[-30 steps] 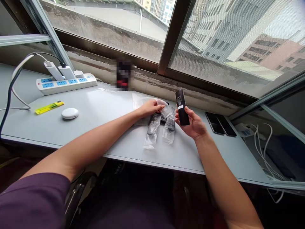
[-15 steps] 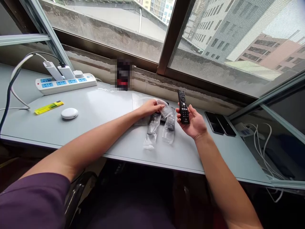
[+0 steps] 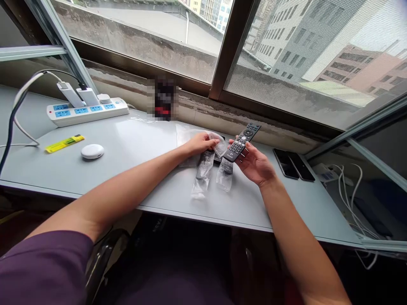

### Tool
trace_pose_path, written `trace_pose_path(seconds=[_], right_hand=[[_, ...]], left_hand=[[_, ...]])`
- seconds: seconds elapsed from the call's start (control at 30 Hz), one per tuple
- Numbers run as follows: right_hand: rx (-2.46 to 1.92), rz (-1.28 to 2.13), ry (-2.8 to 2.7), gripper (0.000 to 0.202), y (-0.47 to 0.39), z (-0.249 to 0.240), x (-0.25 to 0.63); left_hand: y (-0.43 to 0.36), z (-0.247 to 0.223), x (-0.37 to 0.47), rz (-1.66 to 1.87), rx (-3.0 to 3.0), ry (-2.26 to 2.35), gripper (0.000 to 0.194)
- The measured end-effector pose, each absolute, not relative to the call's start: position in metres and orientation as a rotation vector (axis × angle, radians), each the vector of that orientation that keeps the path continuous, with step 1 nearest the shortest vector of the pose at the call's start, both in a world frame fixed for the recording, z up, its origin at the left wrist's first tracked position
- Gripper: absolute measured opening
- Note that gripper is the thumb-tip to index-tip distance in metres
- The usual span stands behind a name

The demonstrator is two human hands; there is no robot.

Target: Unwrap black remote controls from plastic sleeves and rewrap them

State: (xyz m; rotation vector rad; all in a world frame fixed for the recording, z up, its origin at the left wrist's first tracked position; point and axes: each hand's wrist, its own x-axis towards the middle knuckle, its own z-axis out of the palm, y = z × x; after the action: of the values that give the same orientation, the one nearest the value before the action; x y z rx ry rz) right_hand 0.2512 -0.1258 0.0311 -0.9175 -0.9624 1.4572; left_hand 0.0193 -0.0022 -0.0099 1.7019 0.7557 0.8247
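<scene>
A black remote control (image 3: 243,142) with several rows of buttons is held in my right hand (image 3: 259,165), raised over the desk and tilted, its top end pointing to the upper right. My left hand (image 3: 201,144) rests on the desk with its fingers closed on a clear plastic bag (image 3: 219,145). Beneath and in front of that hand lie dark remotes in clear wrappers, one wrapped remote (image 3: 205,165) to the left and another wrapped remote (image 3: 226,168) partly behind the held one. More dark pieces under the plastic are partly hidden.
On the grey desk (image 3: 178,197), a white power strip (image 3: 90,112) with plugs stands at the left. Nearby lie a yellow packet (image 3: 65,144) and a white round case (image 3: 92,151). Two dark phones (image 3: 292,164) lie at the right. A blurred dark object (image 3: 163,99) stands by the window.
My right hand has turned the remote from nearly upright to a slant, its lower end swinging left toward the plastic. My left hand has stayed in place.
</scene>
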Motion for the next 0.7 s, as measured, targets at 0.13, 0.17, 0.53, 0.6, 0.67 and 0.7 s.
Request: trace_pose_path(seconds=[0.13,0.17,0.53,0.6,0.67,0.7], right_hand=[[-0.906,1.464,-0.955,0.027,-0.1248,0.0292,0.2522],[-0.904,1.459,-0.951,0.027,-0.1245,0.0287,0.2525],[-0.984,1.452,-0.970,0.031,-0.1225,0.0265,0.2544],[-0.999,1.449,-0.975,0.031,-0.1228,0.0266,0.2540],[-1.005,1.445,-0.980,0.031,-0.1234,0.0275,0.2533],[-1.006,1.442,-0.979,0.030,-0.1238,0.0283,0.2528]], left_hand=[[0.0004,-0.0127,0.0196,0.823,1.699,0.755,0.034],[0.0007,-0.0130,0.0196,0.825,1.702,0.756,0.034],[-0.0012,-0.0095,0.0201,0.818,1.683,0.731,0.030],[-0.0019,-0.0086,0.0204,0.817,1.675,0.728,0.029],[-0.0027,-0.0079,0.0204,0.816,1.677,0.724,0.028],[-0.0032,-0.0076,0.0203,0.816,1.684,0.726,0.028]])
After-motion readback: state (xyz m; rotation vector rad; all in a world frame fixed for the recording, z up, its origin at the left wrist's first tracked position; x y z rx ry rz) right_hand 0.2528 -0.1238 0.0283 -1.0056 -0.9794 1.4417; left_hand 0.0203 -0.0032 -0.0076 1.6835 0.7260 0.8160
